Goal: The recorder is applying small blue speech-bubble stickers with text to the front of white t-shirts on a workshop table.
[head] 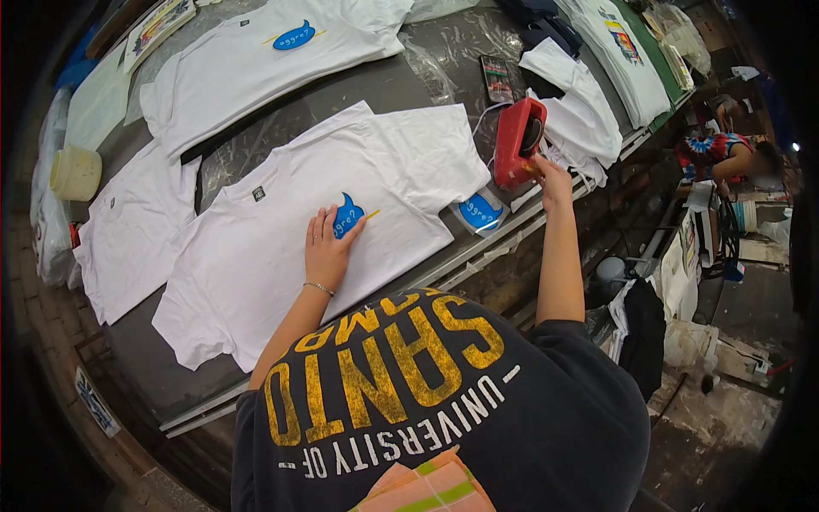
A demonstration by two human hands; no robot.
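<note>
A white T-shirt (281,230) lies spread on the dark table before me. My left hand (329,233) rests flat on its chest, partly covering a blue speech-bubble transfer (348,216) that bears writing. A strip of yellow tape (373,214) sticks out from the transfer's right side. At the table's near edge, my right hand (551,179) is at a red tape dispenser (512,144), fingertips pinched on a small yellow-orange tape end (531,168). Another blue transfer on clear film (481,212) lies between the shirt's hem and the dispenser.
Beyond is another white T-shirt (224,64) with a taped blue transfer. A folded white shirt (131,224) lies left, near a yellowish tub (75,174). Past the dispenser are a phone (497,78), crumpled white cloth (576,102) and stacked printed shirts (617,57). A person (723,157) is at right.
</note>
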